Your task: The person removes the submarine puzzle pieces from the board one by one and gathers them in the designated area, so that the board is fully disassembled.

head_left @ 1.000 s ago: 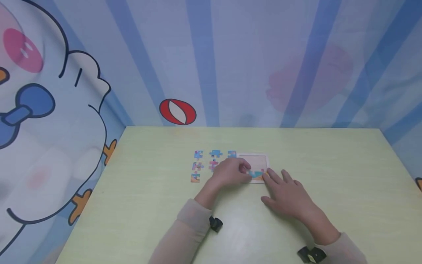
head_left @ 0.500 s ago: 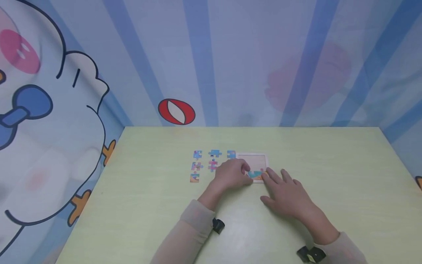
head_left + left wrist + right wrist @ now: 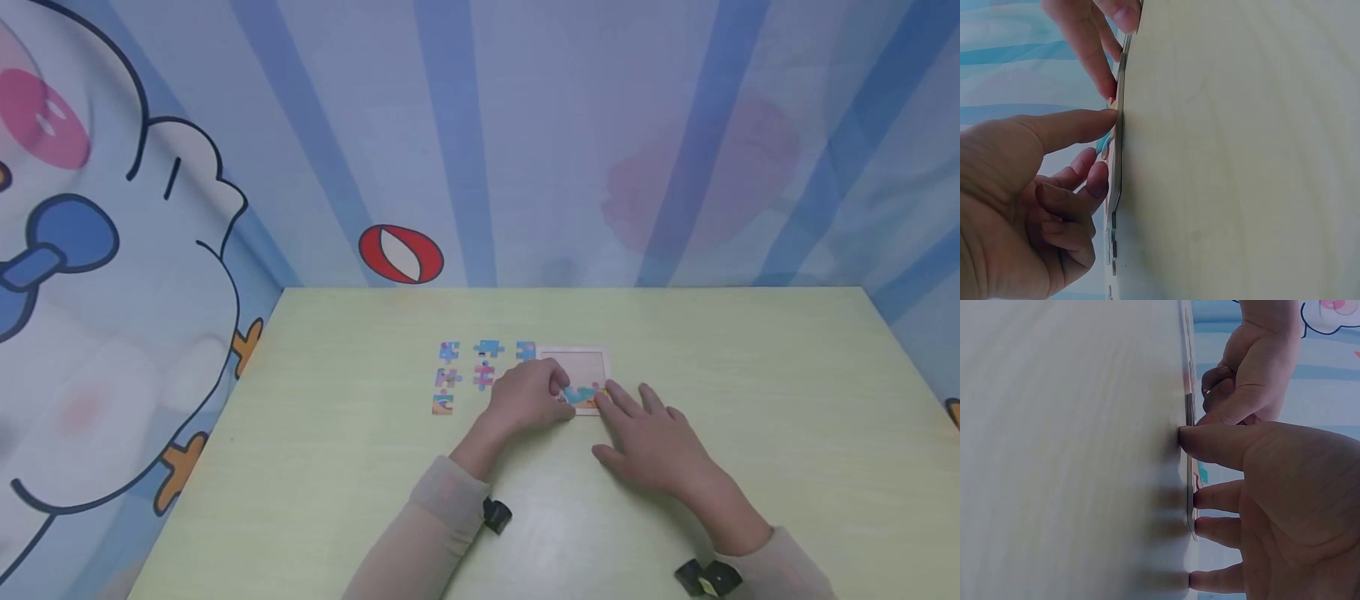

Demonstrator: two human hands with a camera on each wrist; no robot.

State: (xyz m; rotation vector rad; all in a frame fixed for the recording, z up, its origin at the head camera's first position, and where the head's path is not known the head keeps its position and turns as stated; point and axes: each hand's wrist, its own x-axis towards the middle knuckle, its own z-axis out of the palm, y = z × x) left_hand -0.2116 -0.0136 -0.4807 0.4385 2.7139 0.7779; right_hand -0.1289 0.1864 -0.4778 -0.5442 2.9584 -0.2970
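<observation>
A small light puzzle tray (image 3: 573, 349) lies on the table, with joined teal-and-orange pieces (image 3: 581, 395) along its near side. My left hand (image 3: 528, 392) covers the tray's left part. In the left wrist view its thumb and curled fingers pinch a small puzzle piece (image 3: 1106, 148) at the tray's edge, mostly hidden by the fingers. My right hand (image 3: 652, 437) lies spread at the tray's near right corner. Its index fingertip touches the pieces there, and other fingers rest on the tray's right side and the table, as the right wrist view shows.
Left of the tray lie several loose puzzle pieces in rows, among them a blue one (image 3: 489, 348), a pink one (image 3: 483, 376) and a sandy one (image 3: 442, 405). The pale table (image 3: 337, 467) ends at a striped cloth backdrop (image 3: 540, 167).
My left hand has shifted slightly right over the tray, its fingers staying bent. The right hand and the loose pieces keep their places; the head view drifts a little.
</observation>
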